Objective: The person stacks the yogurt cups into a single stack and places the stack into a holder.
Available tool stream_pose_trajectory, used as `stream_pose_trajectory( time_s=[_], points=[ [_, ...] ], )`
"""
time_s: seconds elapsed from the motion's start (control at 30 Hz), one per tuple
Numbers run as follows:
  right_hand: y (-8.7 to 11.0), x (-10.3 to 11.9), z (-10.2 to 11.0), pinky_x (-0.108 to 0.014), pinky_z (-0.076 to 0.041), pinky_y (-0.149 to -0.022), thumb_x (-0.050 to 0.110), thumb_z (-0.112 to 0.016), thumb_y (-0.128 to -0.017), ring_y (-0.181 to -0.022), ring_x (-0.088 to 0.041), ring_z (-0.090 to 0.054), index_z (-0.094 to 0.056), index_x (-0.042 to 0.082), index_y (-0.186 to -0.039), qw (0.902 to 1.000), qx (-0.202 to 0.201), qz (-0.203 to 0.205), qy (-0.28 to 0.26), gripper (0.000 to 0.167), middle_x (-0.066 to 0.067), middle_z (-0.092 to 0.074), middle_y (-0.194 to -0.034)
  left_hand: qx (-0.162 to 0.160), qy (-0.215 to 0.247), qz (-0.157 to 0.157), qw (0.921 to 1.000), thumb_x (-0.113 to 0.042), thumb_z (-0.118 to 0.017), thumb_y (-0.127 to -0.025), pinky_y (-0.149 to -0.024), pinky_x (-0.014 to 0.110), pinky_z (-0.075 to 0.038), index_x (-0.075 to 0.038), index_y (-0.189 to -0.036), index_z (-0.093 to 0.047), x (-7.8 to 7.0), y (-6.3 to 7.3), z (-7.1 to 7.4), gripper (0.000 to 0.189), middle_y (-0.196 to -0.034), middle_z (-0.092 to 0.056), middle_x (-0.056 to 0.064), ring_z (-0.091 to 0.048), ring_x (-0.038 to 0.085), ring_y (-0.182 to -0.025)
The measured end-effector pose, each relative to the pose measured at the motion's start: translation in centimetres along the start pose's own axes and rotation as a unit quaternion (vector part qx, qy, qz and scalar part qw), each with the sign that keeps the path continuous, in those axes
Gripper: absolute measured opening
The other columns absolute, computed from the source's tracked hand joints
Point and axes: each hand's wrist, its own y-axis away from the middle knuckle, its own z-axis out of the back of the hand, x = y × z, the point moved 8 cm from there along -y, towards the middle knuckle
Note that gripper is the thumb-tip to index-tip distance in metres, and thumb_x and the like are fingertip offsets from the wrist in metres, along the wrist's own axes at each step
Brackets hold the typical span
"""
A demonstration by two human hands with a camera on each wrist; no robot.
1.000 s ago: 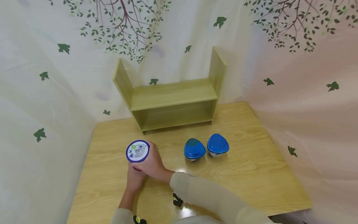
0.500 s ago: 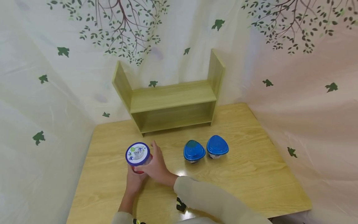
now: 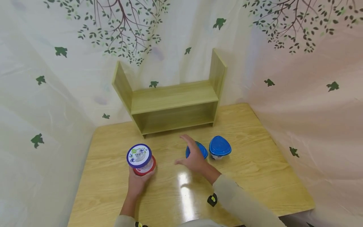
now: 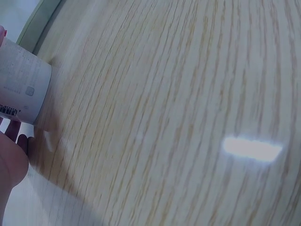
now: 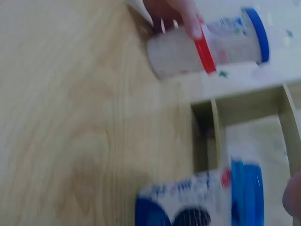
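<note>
Two round tubs stand stacked at the left of the table: a purple-rimmed, blueberry-printed tub (image 3: 139, 155) on top of a red-lidded tub (image 3: 145, 170). My left hand (image 3: 136, 183) grips the lower tub, thumb along its red lid; the white wall of that lower tub (image 4: 23, 80) shows in the left wrist view. My right hand (image 3: 195, 159), thumb and fingers spread, is over the left one of two tubs with blue rounded-triangle lids and partly covers its blue lid (image 3: 202, 149). Just right of it sits the other blue-lidded tub (image 3: 220, 146).
A two-level wooden shelf (image 3: 175, 96) stands at the back of the wooden table (image 3: 255, 176), against a leaf-printed curtain (image 3: 181, 31). The table's right edge runs beyond the blue-lidded tubs.
My right hand has let go of the stacked tubs and moved right to the left blue-lidded tub. My left hand keeps its grip on the red-lidded tub.
</note>
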Motion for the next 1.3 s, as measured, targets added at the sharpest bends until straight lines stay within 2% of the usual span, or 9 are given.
stream_pose_trajectory(
  time_s=[0.13,0.23,0.37,0.6,0.73,0.8,0.97,1.03,1.3],
  points=[
    [0.5,-1.9,3.2,-0.064,-0.034,-0.110,0.031,-0.089,-0.078,-0.146,-0.034,-0.032,-0.039,0.020,-0.154,0.9991,-0.014,-0.024,0.031,0.092,-0.006,-0.034,-0.160,0.004,-0.009,-0.005,0.9999,-0.013,-0.094,-0.071,-0.115,0.051,-0.030,-0.013,-0.158,-0.020,-0.1,-0.4,-0.1,0.114,-0.149,-0.041,0.015,-0.040,0.030,-0.136],
    [0.8,-3.4,4.0,-0.064,-0.034,-0.110,0.029,-0.088,-0.080,-0.146,-0.036,-0.031,-0.036,0.016,-0.156,0.9976,-0.007,-0.044,0.054,0.093,-0.008,-0.033,-0.161,0.004,-0.011,-0.003,0.9999,-0.014,-0.094,-0.071,-0.116,0.051,-0.029,-0.014,-0.158,-0.019,0.0,-0.4,0.1,0.115,-0.150,-0.041,0.013,-0.040,0.029,-0.137],
    [1.2,-4.9,3.8,-0.065,-0.031,-0.111,0.030,-0.087,-0.081,-0.148,-0.040,-0.024,-0.031,0.013,-0.158,0.9960,0.012,-0.059,0.066,0.097,-0.013,-0.026,-0.164,0.004,-0.008,-0.004,1.0000,-0.013,-0.094,-0.070,-0.116,0.051,-0.030,-0.017,-0.158,-0.020,0.0,-0.3,0.2,0.115,-0.150,-0.041,0.009,-0.040,0.027,-0.137],
    [1.6,-6.4,3.3,-0.067,-0.031,-0.109,0.033,-0.085,-0.083,-0.150,-0.042,-0.018,-0.026,0.022,-0.160,0.9933,0.015,-0.097,0.061,0.097,-0.012,-0.014,-0.167,0.019,-0.001,0.000,0.9998,-0.016,-0.093,-0.072,-0.116,0.052,-0.029,-0.019,-0.158,-0.018,0.2,-0.4,-0.1,0.114,-0.151,-0.040,0.008,-0.039,0.026,-0.138],
    [1.7,-6.9,3.1,-0.066,-0.031,-0.111,0.035,-0.085,-0.083,-0.150,-0.040,-0.019,-0.026,0.021,-0.161,0.9924,0.012,-0.098,0.073,0.098,-0.013,-0.017,-0.167,0.018,-0.002,-0.001,0.9998,-0.017,-0.094,-0.072,-0.115,0.052,-0.030,-0.020,-0.158,-0.017,0.1,-0.3,-0.2,0.115,-0.151,-0.040,0.008,-0.039,0.026,-0.138],
    [1.7,-7.1,3.1,-0.065,-0.031,-0.111,0.036,-0.085,-0.083,-0.150,-0.040,-0.020,-0.026,0.021,-0.161,0.9918,0.012,-0.100,0.078,0.099,-0.013,-0.019,-0.166,0.019,-0.002,0.002,0.9998,-0.014,-0.094,-0.072,-0.116,0.047,-0.031,-0.019,-0.159,-0.017,-0.5,-0.1,-0.2,0.116,-0.151,-0.040,0.010,-0.039,0.027,-0.138],
    [1.9,-7.2,3.0,-0.063,-0.031,-0.112,0.036,-0.085,-0.082,-0.149,-0.039,-0.024,-0.026,0.019,-0.161,0.9911,0.014,-0.094,0.093,0.100,-0.013,-0.024,-0.165,0.018,0.000,0.004,0.9998,-0.011,-0.093,-0.072,-0.116,0.044,-0.031,-0.019,-0.158,-0.018,-0.5,-0.2,-0.2,0.115,-0.151,-0.041,0.008,-0.040,0.024,-0.138],
    [1.9,-7.3,2.9,-0.062,-0.032,-0.112,0.037,-0.085,-0.082,-0.148,-0.038,-0.027,-0.026,0.018,-0.160,0.9903,0.015,-0.090,0.104,0.100,-0.012,-0.027,-0.163,0.015,0.002,0.001,0.9999,-0.012,-0.093,-0.072,-0.115,0.048,-0.031,-0.021,-0.158,-0.019,0.1,-0.4,-0.2,0.114,-0.150,-0.042,0.006,-0.040,0.023,-0.137],
    [2.4,-8.6,2.4,-0.063,-0.036,-0.109,0.040,-0.086,-0.080,-0.144,-0.040,-0.033,-0.022,0.022,-0.161,0.9885,-0.002,-0.119,0.093,0.105,-0.013,-0.031,-0.161,0.012,-0.004,0.001,0.9999,-0.012,-0.093,-0.071,-0.116,0.050,-0.030,-0.019,-0.158,-0.019,0.0,-0.3,0.0,0.115,-0.151,-0.041,0.008,-0.039,0.025,-0.138]
  ],
)
